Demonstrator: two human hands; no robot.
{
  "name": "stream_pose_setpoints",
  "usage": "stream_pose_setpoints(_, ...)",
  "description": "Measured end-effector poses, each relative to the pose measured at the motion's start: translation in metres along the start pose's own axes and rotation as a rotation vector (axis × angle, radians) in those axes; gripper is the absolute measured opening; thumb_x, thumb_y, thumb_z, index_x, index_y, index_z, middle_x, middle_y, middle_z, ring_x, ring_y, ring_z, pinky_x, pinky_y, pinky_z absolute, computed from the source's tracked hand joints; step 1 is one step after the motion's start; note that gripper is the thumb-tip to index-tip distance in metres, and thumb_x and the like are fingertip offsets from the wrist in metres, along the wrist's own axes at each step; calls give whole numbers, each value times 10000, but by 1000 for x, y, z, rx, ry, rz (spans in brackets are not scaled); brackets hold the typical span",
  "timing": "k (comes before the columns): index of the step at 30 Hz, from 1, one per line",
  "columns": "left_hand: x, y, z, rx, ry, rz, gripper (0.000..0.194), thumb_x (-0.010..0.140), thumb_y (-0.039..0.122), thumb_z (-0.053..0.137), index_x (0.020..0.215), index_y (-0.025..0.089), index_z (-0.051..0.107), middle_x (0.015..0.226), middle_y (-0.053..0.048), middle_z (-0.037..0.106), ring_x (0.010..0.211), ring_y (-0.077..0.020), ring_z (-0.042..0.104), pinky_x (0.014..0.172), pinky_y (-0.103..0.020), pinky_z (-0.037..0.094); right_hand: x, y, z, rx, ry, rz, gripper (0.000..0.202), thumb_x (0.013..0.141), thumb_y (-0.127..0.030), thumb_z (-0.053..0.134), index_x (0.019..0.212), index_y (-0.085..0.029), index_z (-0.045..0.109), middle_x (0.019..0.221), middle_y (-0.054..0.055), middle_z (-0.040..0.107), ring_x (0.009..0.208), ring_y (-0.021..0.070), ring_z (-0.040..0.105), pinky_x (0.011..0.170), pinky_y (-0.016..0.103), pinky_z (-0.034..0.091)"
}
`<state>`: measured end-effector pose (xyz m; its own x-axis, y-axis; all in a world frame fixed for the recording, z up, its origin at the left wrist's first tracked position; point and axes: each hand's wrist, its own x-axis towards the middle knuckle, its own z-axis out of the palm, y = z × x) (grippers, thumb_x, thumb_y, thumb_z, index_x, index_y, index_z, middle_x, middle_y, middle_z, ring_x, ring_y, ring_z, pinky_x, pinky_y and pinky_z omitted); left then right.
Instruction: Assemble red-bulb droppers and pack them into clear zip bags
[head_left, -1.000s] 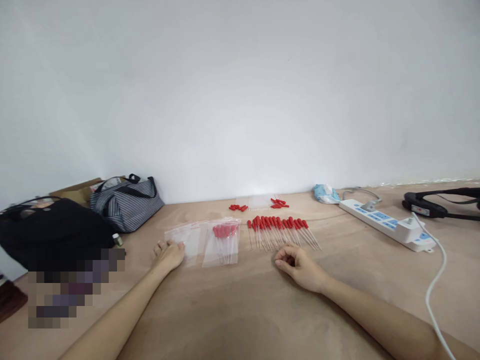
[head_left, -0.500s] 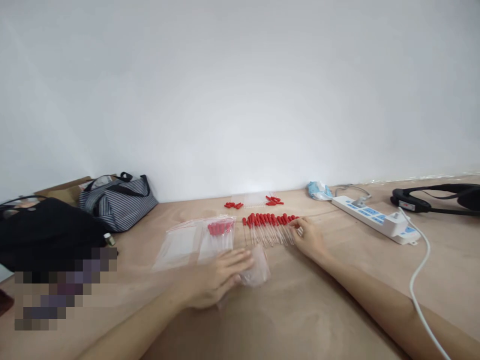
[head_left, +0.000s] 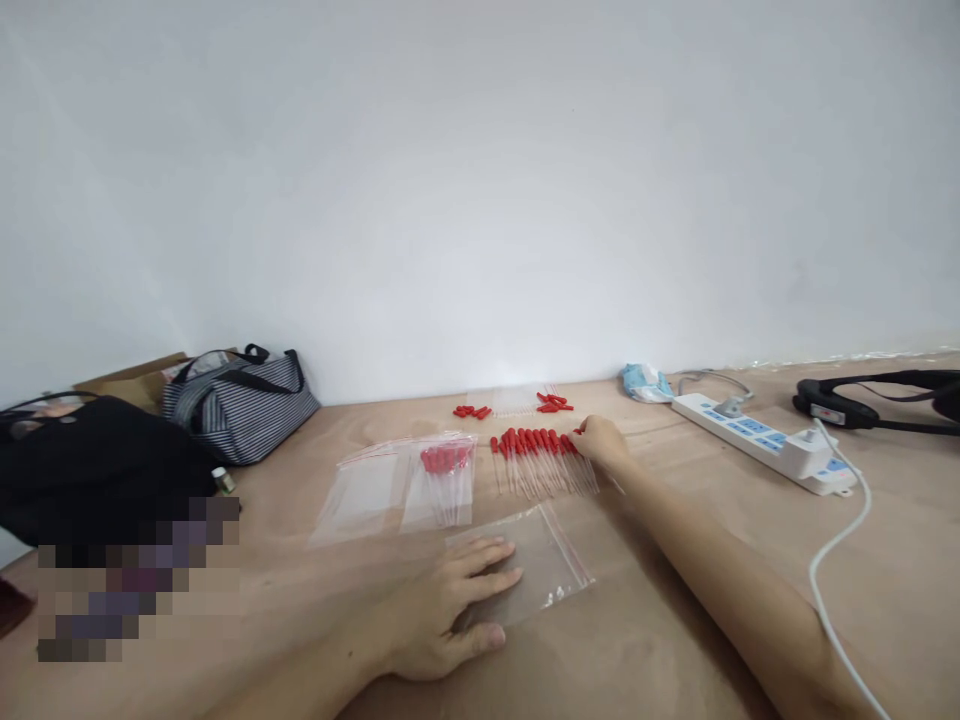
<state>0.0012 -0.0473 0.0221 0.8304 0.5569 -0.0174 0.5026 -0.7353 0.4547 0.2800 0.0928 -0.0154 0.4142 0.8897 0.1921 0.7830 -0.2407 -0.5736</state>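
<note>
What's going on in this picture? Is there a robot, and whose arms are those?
There's no robot here! Those are a person's own two bare arms. A camera worn on their head looks forward and down, so you see nearly what they see.

The left hand lies with fingers spread on a clear, flat plastic zip bag. The right hand reaches to the end of a row of thin, see-through sticks with red tops. Its fingertips are partly hidden, so I can't tell whether it's gripping one.

On the brown tabletop there's also a clear bag with red-topped sticks inside, a long white power strip with blue sockets and a black-and-white striped cloth bag.
</note>
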Motion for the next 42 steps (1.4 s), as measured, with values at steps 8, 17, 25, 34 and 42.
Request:
stream_pose_setpoints(8,3,2,-4,6,-38,39,427,845,351,437,1264,294,376,1359,-32,320,1249,-246,273,1025,-465,202,-2,-6,-19,122,22,15,150,668,-298,546,688,-157,590,757,133,638,768,245,598,608,311,419)
stream_pose_setpoints(17,9,-1,1,-52,7,53,392,837,251,445,1224,313,432,1337,-6,371,1231,-223,318,1014,-441,251,-63,17,-47,918,-59,-80,281,705,-462,511,768,-198,441,606,-11,559,478,108,506,483,242,418)
stream_pose_setpoints(25,8,-3,6,-73,11,-48,449,814,284,461,1257,277,392,1365,-52,317,1226,-242,314,998,-407,285,-86,24,-29,1065,-99,55,336,644,-514,559,721,-209,441,589,-27,530,452,101,484,493,253,411)
stream_pose_setpoints(34,9,-3,8,-109,120,-85,567,753,293,542,1281,255,340,1340,-67,358,1209,-272,327,991,-438,286,-105,22,-24,1156,-259,81,296,670,-456,546,802,-225,417,656,-16,559,538,137,555,548,273,428)
stream_pose_setpoints(42,8,-7,12,-68,141,-38,603,759,307,539,1308,265,291,1345,-47,359,1212,-266,326,997,-449,271,-114,23,-35,862,-687,-292,327,637,-456,636,739,-175,503,671,-13,535,600,103,476,571,233,369)
